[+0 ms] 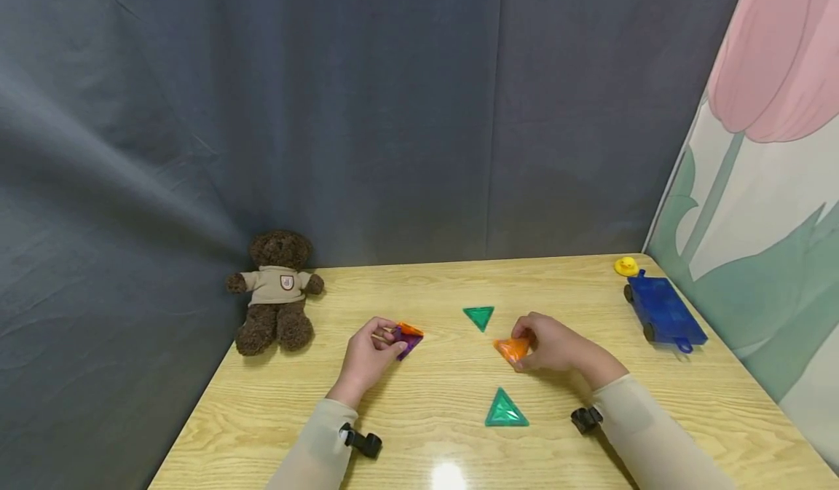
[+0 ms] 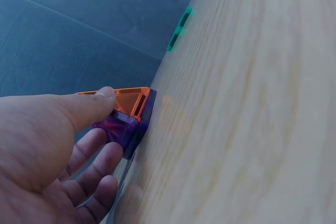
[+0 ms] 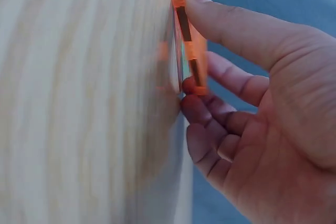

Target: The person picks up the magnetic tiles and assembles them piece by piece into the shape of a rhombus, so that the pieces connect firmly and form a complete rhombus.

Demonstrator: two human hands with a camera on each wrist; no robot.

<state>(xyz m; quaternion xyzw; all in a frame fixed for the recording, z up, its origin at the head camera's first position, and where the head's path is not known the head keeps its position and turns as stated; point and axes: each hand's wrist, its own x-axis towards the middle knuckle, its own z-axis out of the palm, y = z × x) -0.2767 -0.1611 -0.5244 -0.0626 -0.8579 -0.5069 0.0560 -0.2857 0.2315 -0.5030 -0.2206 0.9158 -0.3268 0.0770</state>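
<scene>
Presumably for steadiness, purple-and-orange tiles (image 1: 409, 339) are pinched by the left hand (image 1: 367, 359), an orange triangular tile (image 1: 509, 350) by the right hand (image 1: 553, 343).

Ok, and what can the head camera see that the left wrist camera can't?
Only the head view shows the teddy bear, the yellow duck and the blue cart. Only the left wrist view shows dark slots along a green tile. Both show the left fingers holding an orange tile and a purple tile, plus the table and curtain.
</scene>
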